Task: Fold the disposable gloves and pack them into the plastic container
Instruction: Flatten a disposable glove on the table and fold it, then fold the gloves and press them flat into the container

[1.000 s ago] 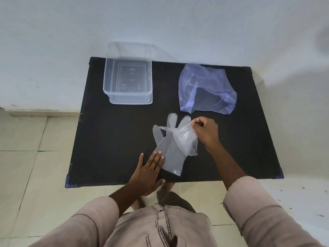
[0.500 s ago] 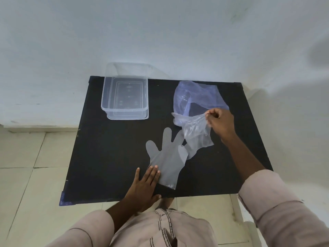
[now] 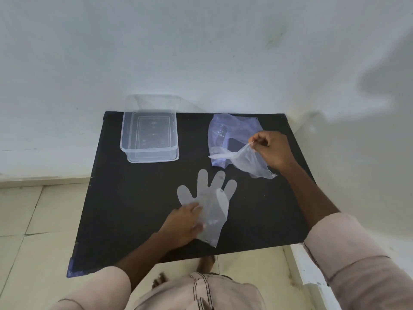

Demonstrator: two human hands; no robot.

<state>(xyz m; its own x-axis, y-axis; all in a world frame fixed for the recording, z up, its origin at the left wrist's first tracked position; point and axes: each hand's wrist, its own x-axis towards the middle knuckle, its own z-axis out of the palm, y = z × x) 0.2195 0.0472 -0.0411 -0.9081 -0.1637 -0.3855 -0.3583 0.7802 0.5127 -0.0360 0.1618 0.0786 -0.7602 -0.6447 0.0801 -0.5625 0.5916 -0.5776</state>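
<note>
A clear disposable glove [image 3: 212,198] lies flat on the black table [image 3: 138,209], fingers pointing away from me. My left hand [image 3: 183,224] rests on its cuff side, fingers spread, pressing it down. My right hand [image 3: 273,151] pinches the edge of a second clear glove [image 3: 248,162] and holds it above the table at the right, the glove hanging crumpled. The clear plastic container [image 3: 149,135] stands open at the table's back left, with nothing inside it.
A bluish plastic bag [image 3: 228,130] lies crumpled at the back right, just behind the held glove. The table stands against a white wall [image 3: 201,52]. Tiled floor [image 3: 33,220] lies to the left, and my foot [image 3: 206,264] shows below the front edge.
My right hand has lifted the second glove off the flat one and carried it back and to the right, toward the bag. My left hand has slid further onto the flat glove.
</note>
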